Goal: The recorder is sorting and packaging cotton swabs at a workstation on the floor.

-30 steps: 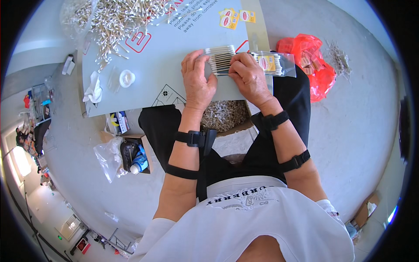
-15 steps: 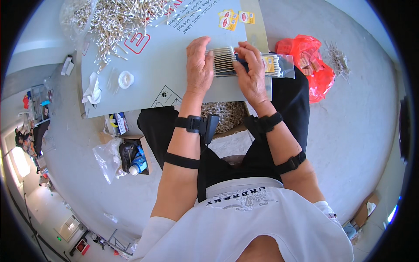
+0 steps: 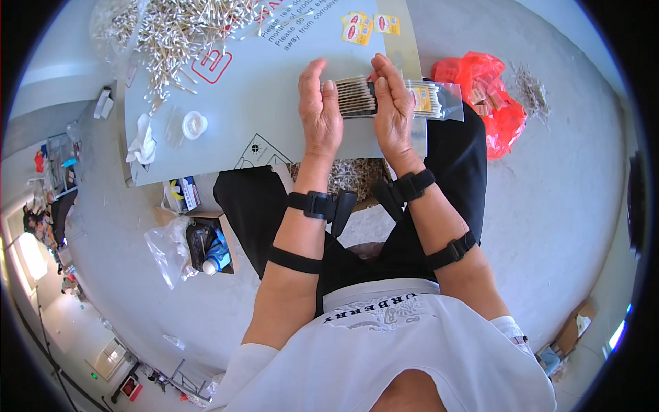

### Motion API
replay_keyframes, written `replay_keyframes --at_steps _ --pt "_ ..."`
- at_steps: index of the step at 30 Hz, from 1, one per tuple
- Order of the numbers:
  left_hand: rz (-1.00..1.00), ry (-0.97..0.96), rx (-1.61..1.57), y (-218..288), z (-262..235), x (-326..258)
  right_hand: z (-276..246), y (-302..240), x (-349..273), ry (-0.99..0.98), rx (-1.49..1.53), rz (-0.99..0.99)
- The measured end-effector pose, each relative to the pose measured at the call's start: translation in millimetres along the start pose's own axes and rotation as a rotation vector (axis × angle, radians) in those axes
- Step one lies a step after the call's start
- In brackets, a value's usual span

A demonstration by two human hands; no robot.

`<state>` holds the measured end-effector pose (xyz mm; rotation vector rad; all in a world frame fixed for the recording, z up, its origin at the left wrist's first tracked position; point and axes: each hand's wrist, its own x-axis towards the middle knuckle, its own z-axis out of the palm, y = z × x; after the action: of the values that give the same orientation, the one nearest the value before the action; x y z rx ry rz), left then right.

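While between two hands, one swab-row

bare surface left of the left hand, swab bundle obstructing its right, swab heap and white tub blocking farther left

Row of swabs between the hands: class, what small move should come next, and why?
Probably a gentle inward press of the left hand and right hand to even the ends: the row of swabs lies between them, fingers extended on both.
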<state>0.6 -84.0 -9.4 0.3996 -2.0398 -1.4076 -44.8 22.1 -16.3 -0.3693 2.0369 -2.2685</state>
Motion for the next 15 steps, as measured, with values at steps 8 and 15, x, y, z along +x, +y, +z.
replay_keyframes --at_steps 8,15 --pt "-0.031 -0.099 -0.021 5 14 3 2 7 2 0.065 0.094 -0.066" --pt "0.226 -0.231 0.312 -1 -13 -7 -42 -38 14 -0.444 -0.776 -0.343"
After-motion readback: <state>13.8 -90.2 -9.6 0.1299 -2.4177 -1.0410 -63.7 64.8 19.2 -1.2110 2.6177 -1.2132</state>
